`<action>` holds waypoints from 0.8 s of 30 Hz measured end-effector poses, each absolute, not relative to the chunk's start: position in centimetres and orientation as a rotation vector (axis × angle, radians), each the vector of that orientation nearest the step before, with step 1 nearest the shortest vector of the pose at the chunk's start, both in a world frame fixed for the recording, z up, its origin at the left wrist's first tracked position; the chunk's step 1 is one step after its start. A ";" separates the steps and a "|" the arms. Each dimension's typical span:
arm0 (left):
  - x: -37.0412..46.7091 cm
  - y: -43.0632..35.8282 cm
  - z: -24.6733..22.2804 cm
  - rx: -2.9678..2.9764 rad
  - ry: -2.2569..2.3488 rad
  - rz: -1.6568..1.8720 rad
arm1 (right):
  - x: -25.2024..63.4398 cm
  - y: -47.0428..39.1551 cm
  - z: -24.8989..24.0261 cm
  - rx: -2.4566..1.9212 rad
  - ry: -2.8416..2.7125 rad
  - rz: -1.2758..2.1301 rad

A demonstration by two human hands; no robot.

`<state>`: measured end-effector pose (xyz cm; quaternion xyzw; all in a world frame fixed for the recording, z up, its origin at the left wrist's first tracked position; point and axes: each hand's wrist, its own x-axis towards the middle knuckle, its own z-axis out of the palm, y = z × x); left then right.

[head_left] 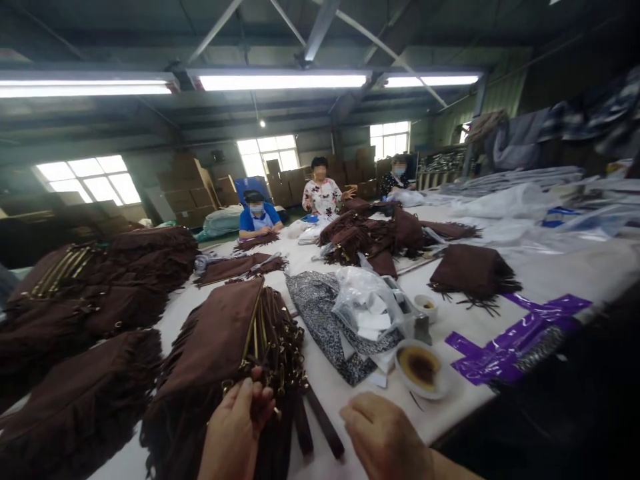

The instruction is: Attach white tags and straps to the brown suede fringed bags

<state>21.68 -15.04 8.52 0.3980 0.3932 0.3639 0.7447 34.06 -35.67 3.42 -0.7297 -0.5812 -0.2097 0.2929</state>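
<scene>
The table [610, 267] stretches before me. The stack of brown bags [213, 320] sits at eight o'clock, a bowl [419, 368] between four and five. At seven o'clock my left fingers [243, 395] are pinched together at the bags' gold clasps [281, 363]; my right fingers [359, 415], near half past five, are curled closed. I cannot tell what either grips.
</scene>
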 end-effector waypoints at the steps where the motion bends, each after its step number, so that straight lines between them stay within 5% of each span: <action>1: 21.5 -14.9 8.4 0.876 0.848 0.790 | 35.2 -37.3 2.6 -1.995 -1.470 -0.631; 6: 21.4 -14.7 8.0 0.974 0.810 0.768 | 41.6 -44.2 -1.3 -2.396 -1.189 -0.902; 24: 20.9 -13.9 7.0 1.071 0.742 0.726 | 47.4 -46.1 -0.5 -2.691 -1.324 -0.186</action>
